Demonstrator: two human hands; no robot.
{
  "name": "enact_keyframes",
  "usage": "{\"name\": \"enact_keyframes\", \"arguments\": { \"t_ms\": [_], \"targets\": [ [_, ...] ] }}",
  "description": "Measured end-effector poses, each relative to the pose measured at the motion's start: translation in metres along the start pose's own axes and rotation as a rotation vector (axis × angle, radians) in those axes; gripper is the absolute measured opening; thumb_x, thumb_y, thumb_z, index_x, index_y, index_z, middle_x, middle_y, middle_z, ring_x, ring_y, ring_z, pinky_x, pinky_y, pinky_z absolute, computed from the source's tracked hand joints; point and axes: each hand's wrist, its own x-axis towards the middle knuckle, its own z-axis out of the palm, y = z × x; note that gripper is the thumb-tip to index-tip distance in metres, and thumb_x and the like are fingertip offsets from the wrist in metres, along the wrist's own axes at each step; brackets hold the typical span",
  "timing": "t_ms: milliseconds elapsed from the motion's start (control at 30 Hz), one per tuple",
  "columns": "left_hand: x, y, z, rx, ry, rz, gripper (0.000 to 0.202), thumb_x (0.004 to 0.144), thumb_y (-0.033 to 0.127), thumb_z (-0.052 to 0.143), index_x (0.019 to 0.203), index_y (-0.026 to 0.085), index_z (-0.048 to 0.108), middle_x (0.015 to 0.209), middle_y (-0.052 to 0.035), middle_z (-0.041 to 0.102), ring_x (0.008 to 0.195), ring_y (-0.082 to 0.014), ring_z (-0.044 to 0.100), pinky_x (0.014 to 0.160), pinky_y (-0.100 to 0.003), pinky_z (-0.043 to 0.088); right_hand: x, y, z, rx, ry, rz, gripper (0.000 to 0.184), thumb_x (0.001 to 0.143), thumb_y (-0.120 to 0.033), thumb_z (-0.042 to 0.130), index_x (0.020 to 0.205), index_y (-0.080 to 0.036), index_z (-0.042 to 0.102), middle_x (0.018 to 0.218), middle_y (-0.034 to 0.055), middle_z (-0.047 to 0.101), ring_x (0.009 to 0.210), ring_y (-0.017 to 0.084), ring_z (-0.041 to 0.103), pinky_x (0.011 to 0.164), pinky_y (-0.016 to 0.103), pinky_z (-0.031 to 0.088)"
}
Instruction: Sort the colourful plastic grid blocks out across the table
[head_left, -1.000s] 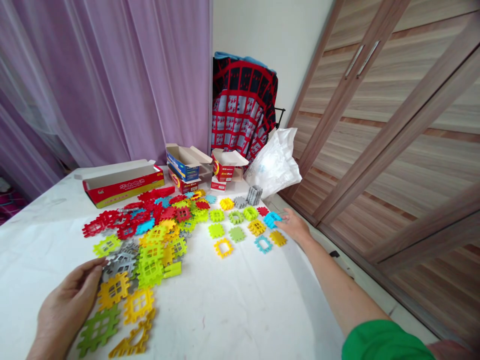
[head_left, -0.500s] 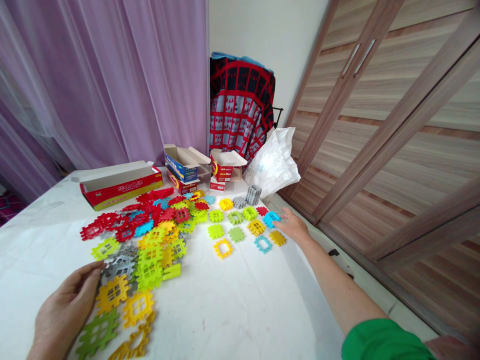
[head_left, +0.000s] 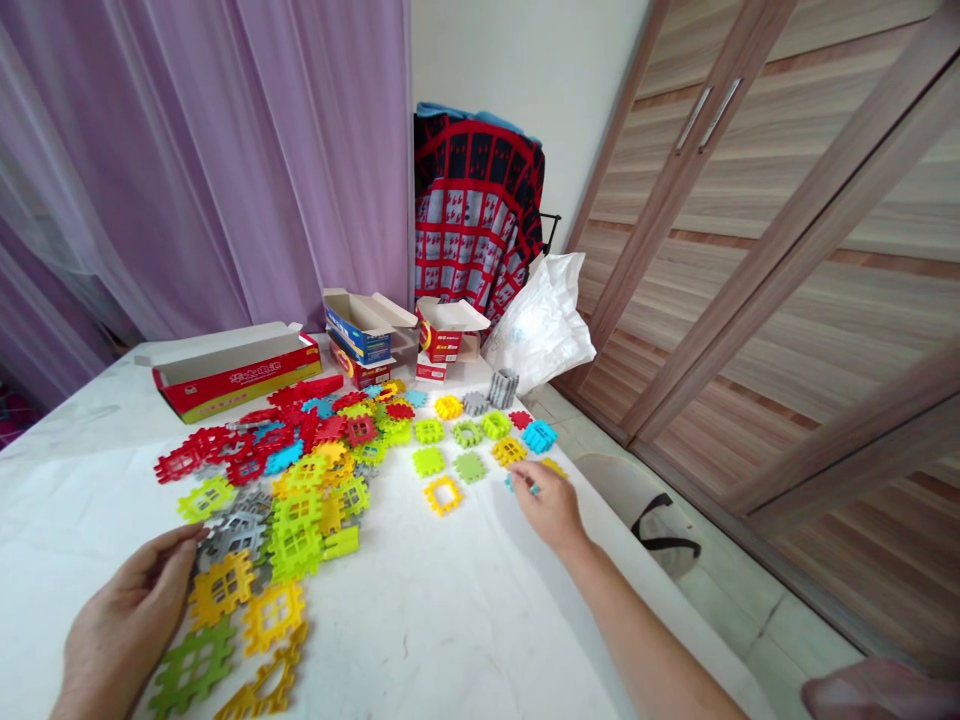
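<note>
The two hands are well apart. The left hand [head_left: 124,625] lies open at the near edge of a big heap of plastic tiles [head_left: 300,470], and its fingertips [head_left: 191,535] are just beside a gray tile [head_left: 236,535]. It seems to hold nothing. The right hand [head_left: 547,505] bends down over a blue tile [head_left: 520,485], and the fingers cover most of this tile, so I cannot tell if they really grip it.

The tiles in the heap lie over each other in mixed colors on the white surface [head_left: 82,480]. Between the heap and the right hand, smaller tiles [head_left: 469,450] lie one by one with small gaps, so they look placed by hand and not dropped. A short gray stack of tiles [head_left: 504,388] stands upright behind them.

Behind the heap there are a long red box [head_left: 232,375], a blue box [head_left: 364,335] and a small red box [head_left: 446,335], all with open flaps. A white plastic bag [head_left: 541,325] sits at the far corner. Nothing stands between the right hand and the separate tiles, but the heap fills the space between the hands.
</note>
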Motion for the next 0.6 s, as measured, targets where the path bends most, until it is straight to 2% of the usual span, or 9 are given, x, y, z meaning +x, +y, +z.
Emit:
{"name": "enact_keyframes", "arguments": {
  "t_ms": [100,200,267,367,600],
  "targets": [
    [-0.002,0.007,-0.004,-0.036,-0.063,-0.078,0.042,0.076,0.054,0.046,0.099,0.028,0.070,0.096,0.0001,0.077,0.082,-0.0225,0.071,0.066,-0.029,0.054,-0.036,-0.038,0.027,0.094,-0.100,-0.185,0.023,0.084,-0.018,0.049,0.089,-0.025,0.071,0.082,0.0021,0.073,0.076,0.016,0.066,0.074,0.025,0.050],
    [-0.006,0.015,-0.008,-0.074,-0.051,-0.092,0.039,0.075,0.052,0.048,0.096,0.028,0.070,0.093,-0.0004,0.077,0.086,-0.0232,0.071,0.068,-0.029,0.054,-0.054,-0.063,0.042,0.106,-0.206,-0.283,0.024,0.083,-0.012,0.049,0.085,-0.025,0.069,0.080,0.0004,0.071,0.077,0.014,0.066,0.073,0.022,0.048],
    [-0.007,0.017,-0.008,-0.111,-0.063,-0.107,0.038,0.074,0.050,0.049,0.095,0.026,0.070,0.091,-0.0017,0.078,0.086,-0.0234,0.071,0.068,-0.029,0.054,-0.058,-0.068,0.045,0.085,-0.230,-0.318,0.025,0.083,-0.011,0.049,0.085,-0.025,0.069,0.081,0.0005,0.071,0.078,0.014,0.066,0.073,0.023,0.047],
    [-0.007,0.014,-0.004,-0.191,-0.006,-0.063,0.037,0.073,0.050,0.049,0.092,0.025,0.070,0.092,-0.0026,0.078,0.088,-0.0222,0.071,0.074,-0.028,0.054,-0.055,-0.067,0.048,0.064,-0.236,-0.315,0.026,0.086,-0.012,0.045,0.088,-0.025,0.068,0.082,0.0010,0.070,0.078,0.015,0.066,0.073,0.023,0.047],
    [-0.009,0.008,0.001,-0.254,0.014,-0.032,0.034,0.074,0.049,0.050,0.089,0.026,0.070,0.088,-0.0013,0.078,0.084,-0.0212,0.072,0.073,-0.029,0.054,-0.048,-0.074,0.062,-0.038,-0.226,-0.376,0.025,0.089,-0.017,0.044,0.087,-0.025,0.068,0.082,0.0014,0.069,0.075,0.015,0.065,0.069,0.023,0.045]
  ]
}}
